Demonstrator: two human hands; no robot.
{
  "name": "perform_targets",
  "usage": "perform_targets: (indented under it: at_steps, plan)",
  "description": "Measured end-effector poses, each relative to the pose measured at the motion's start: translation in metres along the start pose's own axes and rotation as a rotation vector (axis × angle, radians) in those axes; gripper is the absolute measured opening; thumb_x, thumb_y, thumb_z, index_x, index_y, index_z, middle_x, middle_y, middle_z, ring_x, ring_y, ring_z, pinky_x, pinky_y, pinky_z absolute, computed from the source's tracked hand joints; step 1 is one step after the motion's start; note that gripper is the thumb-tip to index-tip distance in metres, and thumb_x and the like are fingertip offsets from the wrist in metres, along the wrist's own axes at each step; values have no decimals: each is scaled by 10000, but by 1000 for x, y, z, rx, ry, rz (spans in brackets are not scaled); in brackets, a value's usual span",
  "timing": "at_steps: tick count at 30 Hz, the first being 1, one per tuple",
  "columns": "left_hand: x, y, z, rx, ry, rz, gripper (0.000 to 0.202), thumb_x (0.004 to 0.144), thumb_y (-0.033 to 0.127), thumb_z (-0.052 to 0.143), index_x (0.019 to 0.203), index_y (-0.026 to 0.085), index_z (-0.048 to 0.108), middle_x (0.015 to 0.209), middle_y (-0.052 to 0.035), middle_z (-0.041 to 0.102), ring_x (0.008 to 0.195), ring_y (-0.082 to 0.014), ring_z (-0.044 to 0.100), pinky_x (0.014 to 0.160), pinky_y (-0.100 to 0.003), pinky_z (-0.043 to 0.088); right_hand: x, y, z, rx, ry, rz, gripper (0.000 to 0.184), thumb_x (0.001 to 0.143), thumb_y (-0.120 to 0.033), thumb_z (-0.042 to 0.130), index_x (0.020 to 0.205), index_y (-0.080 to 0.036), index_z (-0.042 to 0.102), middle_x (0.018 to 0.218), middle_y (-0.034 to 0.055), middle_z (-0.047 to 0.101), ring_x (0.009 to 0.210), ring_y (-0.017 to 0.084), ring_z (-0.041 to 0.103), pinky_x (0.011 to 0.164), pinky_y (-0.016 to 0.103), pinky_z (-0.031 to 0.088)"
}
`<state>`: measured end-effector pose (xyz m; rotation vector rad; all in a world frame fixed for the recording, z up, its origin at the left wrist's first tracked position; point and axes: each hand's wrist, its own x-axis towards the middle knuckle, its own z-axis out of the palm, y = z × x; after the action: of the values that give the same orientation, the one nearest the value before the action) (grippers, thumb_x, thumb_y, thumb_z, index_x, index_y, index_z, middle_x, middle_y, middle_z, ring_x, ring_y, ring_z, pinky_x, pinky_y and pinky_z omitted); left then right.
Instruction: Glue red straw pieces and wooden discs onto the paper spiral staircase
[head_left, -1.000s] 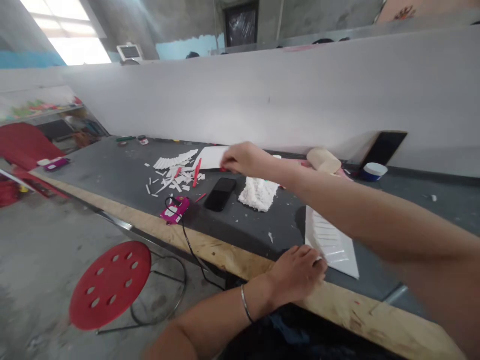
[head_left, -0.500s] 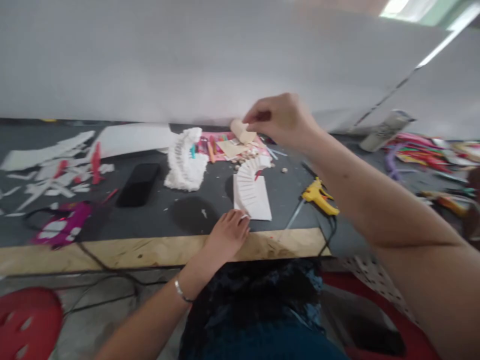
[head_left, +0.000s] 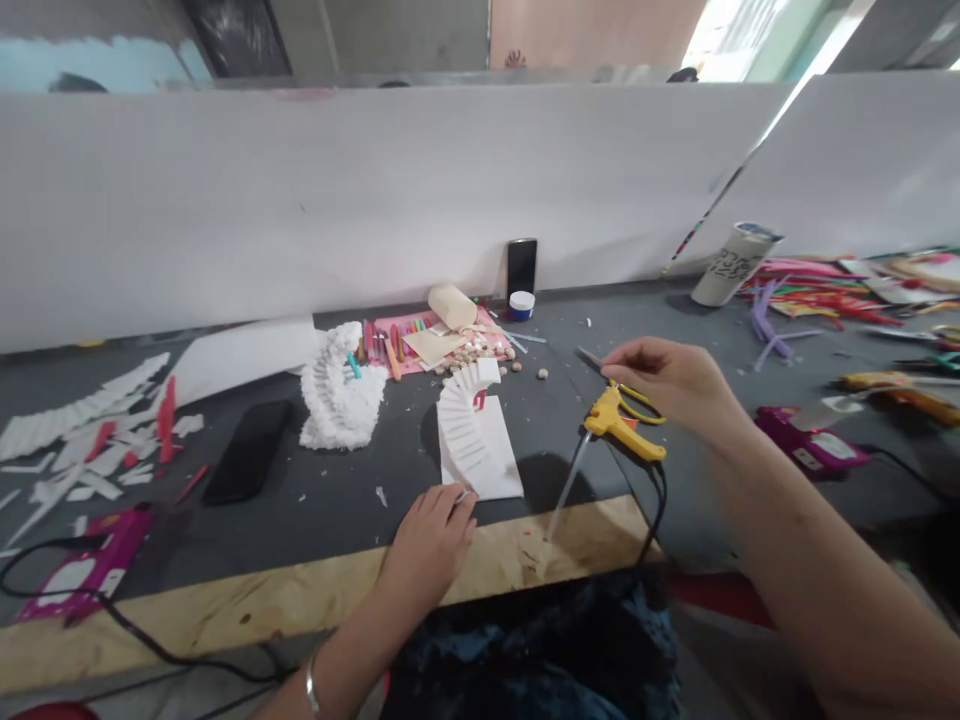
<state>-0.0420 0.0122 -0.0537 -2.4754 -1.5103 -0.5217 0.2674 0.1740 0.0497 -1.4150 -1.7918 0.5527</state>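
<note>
A small white curved model staircase [head_left: 466,432] with fanned steps stands on a white rectangular base [head_left: 506,450], with a bit of red beside the steps. My left hand [head_left: 431,540] rests at its near left corner, fingers closed on that edge. Something thin and pale shows at the fingers; I cannot make out what. My right hand [head_left: 667,380] is off to the right, thumb and forefinger pinched, over yellow-handled scissors [head_left: 641,403]. What the pinch holds, if anything, is hidden. Just below lies a yellow glue gun [head_left: 621,425] with a clear glue stick.
Left of the staircase sit a fluffy white piece [head_left: 341,390], a black phone [head_left: 247,450], white scraps [head_left: 82,440] and a purple power box [head_left: 90,565]. Behind are pebbles [head_left: 480,352] and a blue-white jar [head_left: 520,306]. A tumbler [head_left: 735,265] stands at right.
My right hand has come down and right, from above the staircase to the scissors and glue gun. My left hand stays at the staircase's near corner. The view has shifted.
</note>
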Motion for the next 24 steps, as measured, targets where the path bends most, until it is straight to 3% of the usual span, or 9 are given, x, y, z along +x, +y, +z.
perform_targets:
  at_steps: [7, 11, 16, 20, 24]
  plan:
    - [-2, 2, -5, 15, 16, -52, 137, 890, 140, 542, 1021, 152, 580, 1016, -97, 654, 941, -239, 597, 833, -382, 498, 29, -12, 50, 192, -115, -70, 246, 778, -411, 679, 920, -222, 749, 814, 31, 748, 729, 184, 663, 707, 313, 506]
    - [-3, 0, -2, 14, 35, -149, 113, 899, 140, 524, 996, 164, 577, 1001, -91, 644, 930, -238, 592, 830, -392, 507, 48, -12, 71, -30, -76, -111, 205, 862, -361, 587, 940, -211, 703, 825, 27, 726, 719, 169, 635, 657, 272, 460]
    - [-2, -6, 5, -72, 45, -192, 127, 917, 94, 489, 923, 190, 573, 967, -63, 631, 906, -218, 595, 795, -369, 522, 76, 10, 77, -444, -234, -64, 263, 948, -226, 453, 1060, -159, 682, 1017, 104, 704, 885, 190, 645, 786, 270, 450]
    - [4, -8, 5, -146, 33, -223, 154, 917, 73, 476, 873, 194, 560, 949, -56, 618, 888, -215, 578, 769, -365, 520, 84, 29, 89, -534, -353, -49, 253, 882, -176, 576, 1097, -126, 698, 1165, 165, 660, 952, 207, 650, 859, 269, 444]
    - [11, -11, -1, -145, 40, -299, 162, 923, 80, 461, 867, 189, 567, 947, -62, 618, 889, -222, 571, 779, -380, 506, 84, 34, 103, -551, -426, -60, 191, 853, -166, 619, 1016, -130, 711, 1056, 143, 701, 953, 214, 655, 855, 269, 451]
